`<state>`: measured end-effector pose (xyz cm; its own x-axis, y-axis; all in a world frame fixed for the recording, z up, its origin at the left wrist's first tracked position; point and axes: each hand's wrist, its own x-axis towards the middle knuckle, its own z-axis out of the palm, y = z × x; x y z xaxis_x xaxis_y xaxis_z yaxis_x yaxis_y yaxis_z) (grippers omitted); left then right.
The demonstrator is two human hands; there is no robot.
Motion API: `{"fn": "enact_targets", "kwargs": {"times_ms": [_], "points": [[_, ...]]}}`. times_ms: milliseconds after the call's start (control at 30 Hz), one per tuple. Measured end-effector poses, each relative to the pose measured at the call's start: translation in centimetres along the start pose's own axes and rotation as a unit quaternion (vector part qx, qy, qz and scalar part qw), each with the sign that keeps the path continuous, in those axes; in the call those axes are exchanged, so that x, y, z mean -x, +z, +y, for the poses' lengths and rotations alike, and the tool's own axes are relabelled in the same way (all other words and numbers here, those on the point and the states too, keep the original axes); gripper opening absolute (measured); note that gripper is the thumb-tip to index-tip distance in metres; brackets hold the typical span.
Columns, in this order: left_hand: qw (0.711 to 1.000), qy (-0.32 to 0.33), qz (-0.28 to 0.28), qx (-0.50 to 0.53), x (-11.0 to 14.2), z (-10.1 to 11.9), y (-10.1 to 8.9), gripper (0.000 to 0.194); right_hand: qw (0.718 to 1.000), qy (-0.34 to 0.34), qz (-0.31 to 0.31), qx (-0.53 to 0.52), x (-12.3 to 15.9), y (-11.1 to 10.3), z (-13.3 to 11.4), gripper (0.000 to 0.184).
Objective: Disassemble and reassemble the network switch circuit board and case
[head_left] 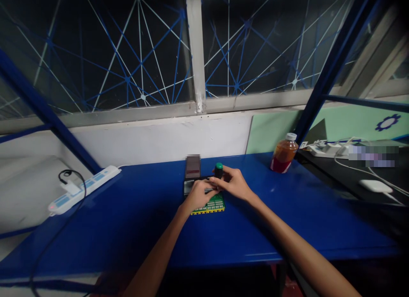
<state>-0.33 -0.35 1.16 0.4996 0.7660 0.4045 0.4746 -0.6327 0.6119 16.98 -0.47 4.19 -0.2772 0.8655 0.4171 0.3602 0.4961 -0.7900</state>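
A screwdriver [219, 171] with a black grip and a green cap stands upright over a green circuit board [214, 203]. My right hand [237, 184] has its fingers curled round the screwdriver; its lower end is hidden by my hands. My left hand [198, 195] lies over the board's left part, fingers bent and close together near the screwdriver's foot. What its fingertips grip is hidden. Yellow edging with small slots runs along the board's near side. Just behind my left hand is a dark case [188, 187] with a grey top.
A dark, blurred panel [193, 167] stands up behind the case. On the blue table [140, 229], a power strip [86, 190] with a black cable lies left, and a drink bottle [284, 154] stands back right. A white charger [375, 186] and cables lie on the black surface farther right.
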Motion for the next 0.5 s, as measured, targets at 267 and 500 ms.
{"fn": "enact_targets", "kwargs": {"times_ms": [267,500], "points": [[1.0,0.005,0.001,0.023,-0.02,-0.33,0.25,0.013,0.999,0.012,0.05,0.015,-0.02,-0.05,0.12,0.031],[1.0,-0.004,-0.027,0.003,-0.03,-0.11,-0.29,0.011,0.997,0.021,0.07,0.013,-0.07,-0.23,0.37,0.032]]}}
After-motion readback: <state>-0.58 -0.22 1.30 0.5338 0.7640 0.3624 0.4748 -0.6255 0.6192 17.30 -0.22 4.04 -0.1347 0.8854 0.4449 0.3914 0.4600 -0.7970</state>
